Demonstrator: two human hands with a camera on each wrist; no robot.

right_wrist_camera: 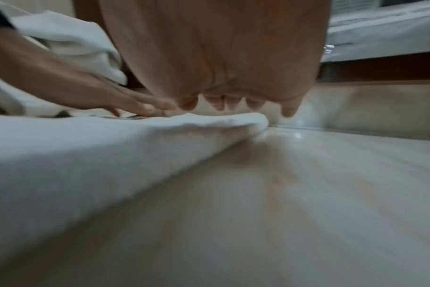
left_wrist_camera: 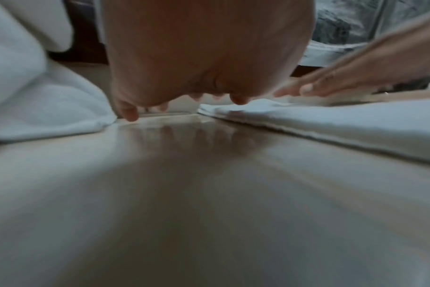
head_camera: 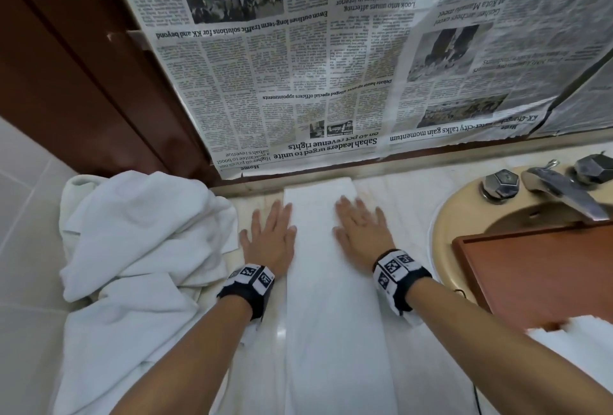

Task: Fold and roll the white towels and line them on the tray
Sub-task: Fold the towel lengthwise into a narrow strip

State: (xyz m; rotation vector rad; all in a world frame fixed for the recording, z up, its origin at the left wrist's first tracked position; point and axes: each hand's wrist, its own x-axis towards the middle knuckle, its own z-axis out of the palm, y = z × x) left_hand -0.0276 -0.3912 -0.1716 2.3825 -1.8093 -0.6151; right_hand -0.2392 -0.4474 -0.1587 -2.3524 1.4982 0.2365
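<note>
A white towel [head_camera: 326, 298], folded into a long narrow strip, lies on the marble counter [head_camera: 404, 202] and runs from the wall toward me. My left hand [head_camera: 270, 237] lies flat with straight fingers at the strip's left edge, partly on the counter. My right hand [head_camera: 360, 230] presses flat on the strip's right side near its far end. The left wrist view shows the strip's edge [left_wrist_camera: 331, 124]; the right wrist view shows its folded far end [right_wrist_camera: 160, 136]. A wooden tray [head_camera: 537, 275] sits over the sink at right, with a white towel [head_camera: 577, 335] at its near end.
A heap of unfolded white towels [head_camera: 139, 248] fills the counter's left side. The beige sink [head_camera: 444, 225] and its metal tap [head_camera: 560, 192] stand at right. Newspaper [head_camera: 331, 59] covers the wall behind the counter. A dark wooden door frame [head_camera: 83, 82] rises at left.
</note>
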